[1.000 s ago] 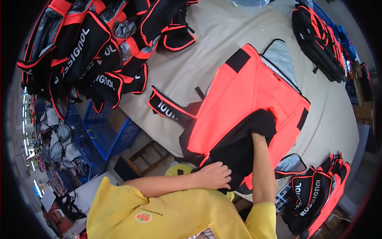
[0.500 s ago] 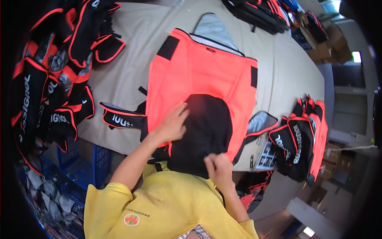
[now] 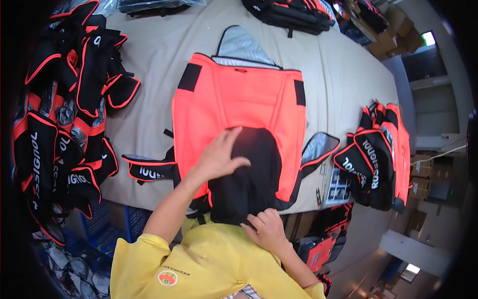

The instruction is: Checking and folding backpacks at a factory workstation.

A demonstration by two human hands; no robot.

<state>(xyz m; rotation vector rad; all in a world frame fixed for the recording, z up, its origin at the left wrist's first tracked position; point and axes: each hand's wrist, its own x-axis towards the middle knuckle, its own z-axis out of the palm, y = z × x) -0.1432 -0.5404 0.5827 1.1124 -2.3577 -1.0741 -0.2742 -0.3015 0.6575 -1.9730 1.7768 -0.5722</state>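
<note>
A bright coral backpack piece [image 3: 249, 97] lies spread out before me, its black rounded panel [image 3: 256, 172] toward my body. At its far end a silver-lined flap [image 3: 244, 47] sticks out beyond a zipper. My left hand [image 3: 219, 155] rests flat at the left edge of the black panel, thumb and fingers spread. At the panel's near edge, my right hand [image 3: 269, 228] has its fingers curled onto the black fabric, seemingly pinching it. Black side wings with coral trim stick out on both sides, the left wing [image 3: 149, 169] and the silver-lined right wing [image 3: 321, 148].
A heap of black and coral bag pieces [image 3: 64, 149] covers the table's left side, and a smaller stack [image 3: 373, 164] lies at right. Another bag [image 3: 291, 16] sits at the far edge of the beige table covering [image 3: 343, 89]. Blue crates [image 3: 102, 226] stand below at left.
My left hand has spread its thumb and fingers on the black panel. My right hand has moved down to the panel's near edge. The view has shifted slightly.
</note>
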